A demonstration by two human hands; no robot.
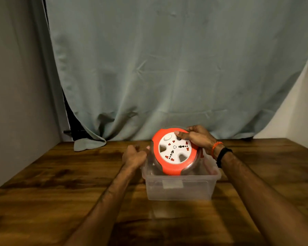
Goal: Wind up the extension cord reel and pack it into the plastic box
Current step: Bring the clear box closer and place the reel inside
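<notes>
Behind the wooden table (43, 174) hangs a pale green curtain (167, 68). On the table stands the clear plastic box (180, 190), open-topped. Tilted over its opening, partly inside, is the extension cord reel (174, 150), orange-rimmed with a white socket face toward the camera. Its upper right edge is gripped by the right hand (198, 138), thumb on the face. Just beside the reel's left edge, the left hand (134, 156) has loosely curled fingers; whether they touch it is unclear.
</notes>
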